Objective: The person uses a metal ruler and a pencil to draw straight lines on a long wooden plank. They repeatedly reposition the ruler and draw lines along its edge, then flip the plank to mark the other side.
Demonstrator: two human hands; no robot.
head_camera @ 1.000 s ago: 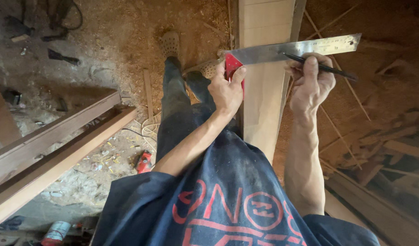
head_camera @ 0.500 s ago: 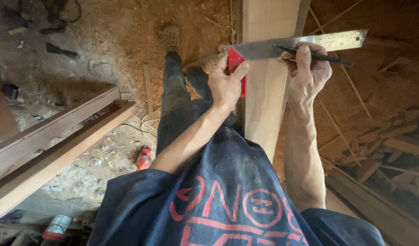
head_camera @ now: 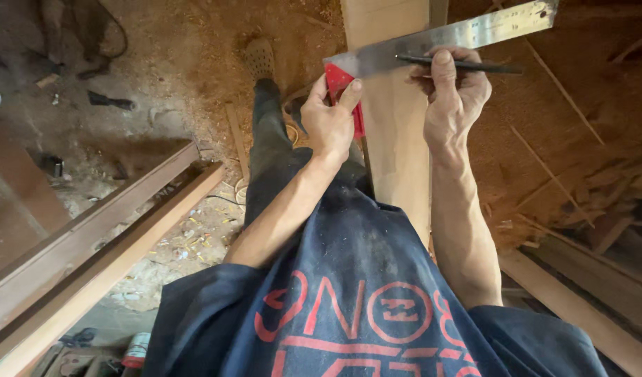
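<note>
From the head view, your left hand (head_camera: 328, 119) grips the square's (head_camera: 433, 38) red handle (head_camera: 340, 91) against the plank's (head_camera: 394, 132) left edge. Your right hand (head_camera: 450, 98) pinches the pencil (head_camera: 468, 65) along the blade; you're mid-marking, so hold the square steady.

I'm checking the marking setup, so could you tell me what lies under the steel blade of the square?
The steel blade lies across the wooden plank; past its edge only sawdust floor shows. Any line beneath stays covered.

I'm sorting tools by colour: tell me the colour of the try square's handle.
Red, under the left hand; the try square has a bare steel blade. Seen in the head view.
</note>
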